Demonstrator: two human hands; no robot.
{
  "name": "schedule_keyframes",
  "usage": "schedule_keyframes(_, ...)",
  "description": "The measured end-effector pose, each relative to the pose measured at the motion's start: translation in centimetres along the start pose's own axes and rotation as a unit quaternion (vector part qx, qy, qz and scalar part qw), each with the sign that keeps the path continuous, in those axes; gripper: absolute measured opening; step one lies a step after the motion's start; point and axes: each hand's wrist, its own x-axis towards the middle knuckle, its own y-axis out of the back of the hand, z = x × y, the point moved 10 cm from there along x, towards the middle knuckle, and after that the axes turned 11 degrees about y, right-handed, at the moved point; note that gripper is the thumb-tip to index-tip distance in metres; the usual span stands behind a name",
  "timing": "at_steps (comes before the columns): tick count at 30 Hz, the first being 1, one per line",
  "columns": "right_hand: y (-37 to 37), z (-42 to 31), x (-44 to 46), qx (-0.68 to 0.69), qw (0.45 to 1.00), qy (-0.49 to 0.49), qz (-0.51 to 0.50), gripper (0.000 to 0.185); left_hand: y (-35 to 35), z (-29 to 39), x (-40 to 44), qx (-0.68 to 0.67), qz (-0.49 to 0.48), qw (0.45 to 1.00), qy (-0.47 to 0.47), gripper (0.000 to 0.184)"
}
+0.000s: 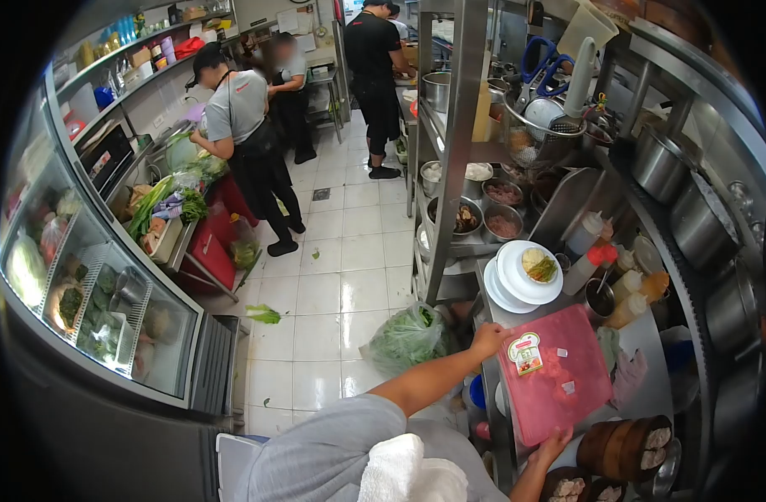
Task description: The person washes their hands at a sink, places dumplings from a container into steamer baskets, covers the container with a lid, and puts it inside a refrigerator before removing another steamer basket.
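Observation:
A flat pink rectangular sheet (pixel 543 400) lies on the metal counter, with a printed label and small pale patches on its surface. It looks like plastic, but I cannot tell whether it is a bag or a board. My left hand (pixel 488 340) is closed at its upper left corner. Along the lower edge, my right hand (pixel 553 445) grips it, with some fingers hidden. Just beyond the sheet stand stacked white plates (pixel 517 293), the top one bearing a small bowl of yellow and green food (pixel 538 264).
Sauce bottles (pixel 625 289) and a metal cup (pixel 599 299) stand right of the plates. Bamboo steamers (pixel 621 448) sit near my right hand. A bag of greens (pixel 412 339) rests on the tiled floor. Several people work farther back; a glass-door fridge (pixel 107 293) stands left.

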Motion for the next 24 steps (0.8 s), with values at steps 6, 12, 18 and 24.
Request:
schedule_keyframes(6,0.3,0.6,-0.8,0.061,0.983,-0.167,0.040,0.048,-3.4,-5.2,-3.0,-0.337,-0.196,0.901,0.191,0.045)
schedule_keyframes(12,0.7,1.4,-2.1,0.055,0.977,-0.207,-0.016,0.051,-3.1,-7.0,-2.6,-0.360,-0.229,0.879,0.211,0.046)
schedule_keyframes(18,0.9,-1.4,1.7,0.019,0.994,-0.107,0.026,0.066,-1.0,-5.9,-4.4,-0.354,-0.232,0.877,0.229,0.045)
schedule_keyframes(24,0.6,1.6,3.0,0.034,0.971,-0.237,-0.013,0.081,1.6,-6.6,-5.5,-0.330,-0.266,0.879,0.217,0.043)
